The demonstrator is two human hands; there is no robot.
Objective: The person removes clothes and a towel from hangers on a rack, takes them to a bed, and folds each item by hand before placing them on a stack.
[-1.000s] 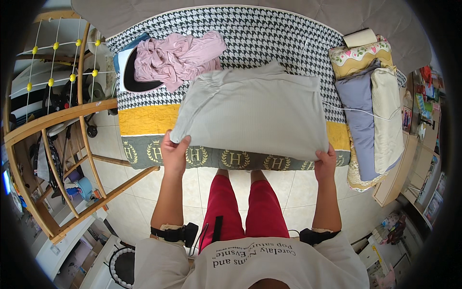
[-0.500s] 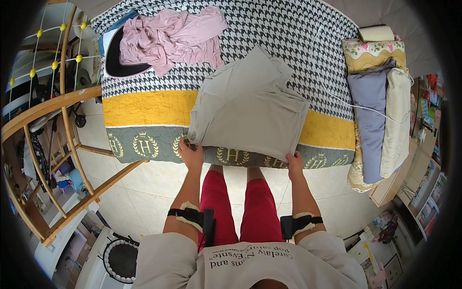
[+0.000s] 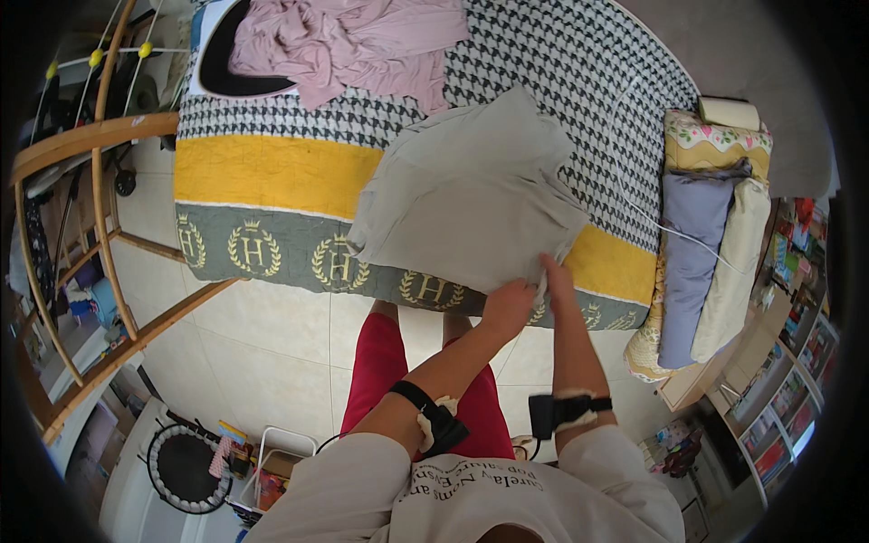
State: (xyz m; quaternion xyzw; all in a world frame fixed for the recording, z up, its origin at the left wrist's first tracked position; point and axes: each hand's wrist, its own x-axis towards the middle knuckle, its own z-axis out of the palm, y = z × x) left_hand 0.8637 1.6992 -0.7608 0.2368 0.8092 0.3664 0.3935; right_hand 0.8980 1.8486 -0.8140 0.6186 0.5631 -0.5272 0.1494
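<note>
Garment in gray is lying rumpled on the houndstooth-and-yellow bedspread at the center of the frame, a peaked corner pointing toward the top. Its hem is running left to right, dipping slightly rightward; bunching is obscuring any long axis. Left hand and right hand are pinching its lower-right corner, fingers clamped on cloth.

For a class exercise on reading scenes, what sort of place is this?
Probably a home bedroom: there is a patterned bedspread, folded bedding at its right end, and grey cloth lying across the bedspread.
</note>
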